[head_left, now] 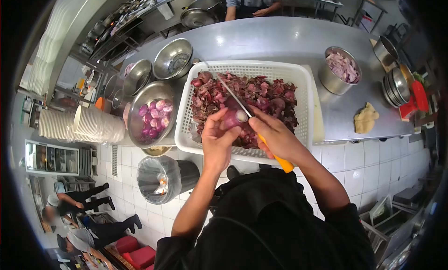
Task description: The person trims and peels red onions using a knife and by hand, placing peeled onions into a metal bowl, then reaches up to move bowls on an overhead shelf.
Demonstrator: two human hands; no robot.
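Note:
My left hand [221, 137] is closed around a red onion [232, 119] with a pale cut end, held over the white plastic basket [305, 106]. In my right hand [275, 133] is a knife with an orange handle [283, 163]; its long blade [232, 93] points up and to the left, across the basket. The blade's base and my right fingers are close beside the onion; I cannot tell whether the edge touches it. Below both hands, dark red onion skins [261, 90] and some onions fill the basket.
Left of the basket, a steel bowl [134, 112] holds peeled red onions [155, 117], with more steel bowls [173, 58] behind. A pot of cut onions [340, 70] and a yellowish cloth [366, 118] lie right. Below stands a lined bin [159, 180]. A person [252, 3] is across the table.

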